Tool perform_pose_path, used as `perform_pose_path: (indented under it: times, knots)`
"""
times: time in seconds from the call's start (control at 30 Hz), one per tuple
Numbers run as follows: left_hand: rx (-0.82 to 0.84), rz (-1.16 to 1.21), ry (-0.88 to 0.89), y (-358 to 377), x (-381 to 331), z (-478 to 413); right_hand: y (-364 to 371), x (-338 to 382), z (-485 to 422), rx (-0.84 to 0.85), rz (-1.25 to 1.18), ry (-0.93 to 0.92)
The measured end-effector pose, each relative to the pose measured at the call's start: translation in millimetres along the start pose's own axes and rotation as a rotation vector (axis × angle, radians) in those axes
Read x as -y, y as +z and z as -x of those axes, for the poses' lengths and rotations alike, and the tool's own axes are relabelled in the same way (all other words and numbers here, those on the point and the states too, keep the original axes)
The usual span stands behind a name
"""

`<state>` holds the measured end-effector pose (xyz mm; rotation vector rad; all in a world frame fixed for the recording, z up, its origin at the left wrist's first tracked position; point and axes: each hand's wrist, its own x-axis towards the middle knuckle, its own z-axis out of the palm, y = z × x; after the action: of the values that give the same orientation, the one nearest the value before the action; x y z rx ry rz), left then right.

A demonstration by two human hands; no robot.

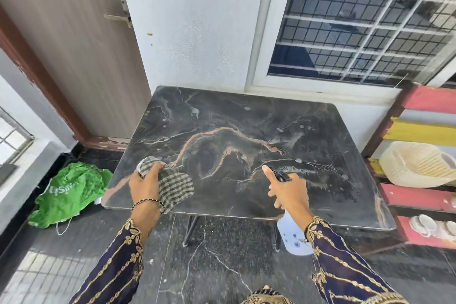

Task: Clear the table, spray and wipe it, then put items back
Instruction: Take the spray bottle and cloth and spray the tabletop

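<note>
A dark marble-patterned table (222,111) stands against the wall, with small wet droplets and a misted patch on its right half. My left hand (145,184) grips a grey checked cloth (176,186) resting on the table's near left corner. My right hand (288,191) holds a white spray bottle (294,236) with a dark nozzle, its nozzle over the table's near right part and my index finger raised along the trigger. The bottle's body hangs below the table's front edge.
A crumpled green bag (69,192) lies on the dark floor left of the table. A red and yellow shelf (424,101) on the right holds a cream basket (417,165) and white dishes (431,226). A door stands at the back left, a barred window behind.
</note>
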<state>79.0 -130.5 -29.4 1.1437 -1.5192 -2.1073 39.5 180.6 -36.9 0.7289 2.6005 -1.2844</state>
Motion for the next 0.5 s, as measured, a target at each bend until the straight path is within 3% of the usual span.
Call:
perform_pose_path:
  times: [0.23,0.5]
  knots:
    - [0.061,-0.033,0.013,60,10,3,-13,17,-50,-0.042,0.030,-0.085]
    - [0.081,-0.117,0.046,166,40,26,-77,-9,-138,-0.020,-0.026,-0.024]
